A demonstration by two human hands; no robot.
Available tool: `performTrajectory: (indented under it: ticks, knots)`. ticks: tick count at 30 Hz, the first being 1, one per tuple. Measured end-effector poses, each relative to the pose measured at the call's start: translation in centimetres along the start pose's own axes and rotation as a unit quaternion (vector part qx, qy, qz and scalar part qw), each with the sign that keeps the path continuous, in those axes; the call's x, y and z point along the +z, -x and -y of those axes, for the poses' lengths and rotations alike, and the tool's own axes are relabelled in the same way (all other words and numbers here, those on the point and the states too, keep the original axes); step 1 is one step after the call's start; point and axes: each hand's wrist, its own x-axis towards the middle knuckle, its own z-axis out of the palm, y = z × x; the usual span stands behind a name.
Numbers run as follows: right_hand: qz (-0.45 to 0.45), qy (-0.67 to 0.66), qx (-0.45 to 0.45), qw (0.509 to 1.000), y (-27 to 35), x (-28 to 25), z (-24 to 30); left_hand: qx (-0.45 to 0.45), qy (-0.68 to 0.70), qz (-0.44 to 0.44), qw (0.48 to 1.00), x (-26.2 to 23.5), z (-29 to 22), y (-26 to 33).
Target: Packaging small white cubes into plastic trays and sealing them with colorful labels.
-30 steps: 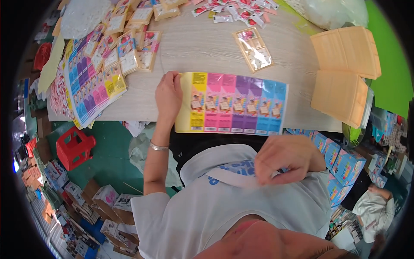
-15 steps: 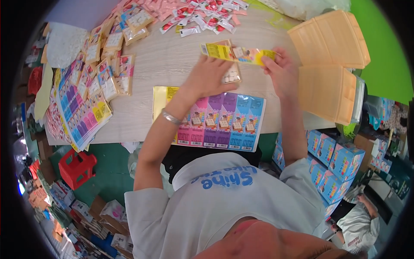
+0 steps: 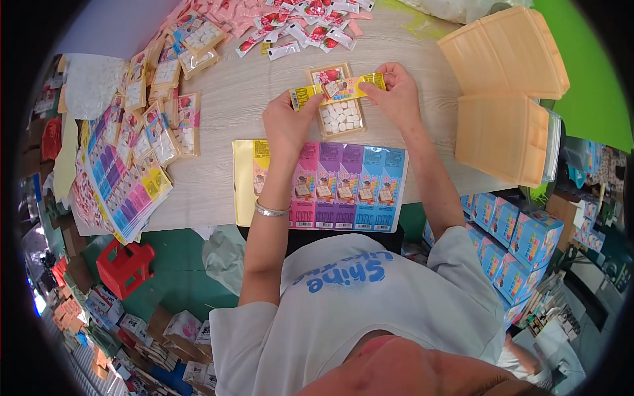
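Observation:
Both my hands stretch a yellow printed sticker strip (image 3: 339, 88) crosswise over a small tan tray (image 3: 344, 134). My left hand (image 3: 288, 122) pinches the strip's left end between thumb and fingers. At its right end, my right hand (image 3: 399, 98) holds it the same way. Small white cube-like pieces (image 3: 341, 116) fill the tray's near half, and a red-and-white strawberry packet (image 3: 325, 75) lies in its far half. Whether the strip touches the tray, I cannot tell. Nearer to me lies a sheet of pink, purple, blue and yellow stickers (image 3: 328, 185), partly beneath my left forearm.
Similar filled trays (image 3: 160, 132) pile up at the left, beside more sticker sheets (image 3: 122, 178). Strawberry packets (image 3: 317, 30) are heaped at the far edge. Stacked tan trays (image 3: 502, 135) stand at the right. A red stool (image 3: 125, 269) and blue boxes (image 3: 518, 241) flank me below.
My left hand has moved from over the tray to the strip's left end. My right hand has shifted left, and the strip now lies across the tray's middle.

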Motion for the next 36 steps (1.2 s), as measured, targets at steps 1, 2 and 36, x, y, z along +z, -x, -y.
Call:
performTrajectory:
  ticks: [1, 2, 36]
  knots:
    - [-0.014, 0.023, -0.003, 1.000, 0.0, 0.0, 0.0, 0.000, -0.006, -0.013, 1.000, 0.1, -0.5, 0.3]
    - [-0.015, 0.023, -0.002, 1.000, 0.0, 0.0, 0.1, 0.001, -0.012, -0.026, 1.000, 0.2, -0.8, 0.4]
    - [0.118, -0.316, 0.087, 0.937, 10.3, 0.4, 3.0, -0.069, 0.396, 0.087, 0.912, -3.5, -2.0, 7.6]
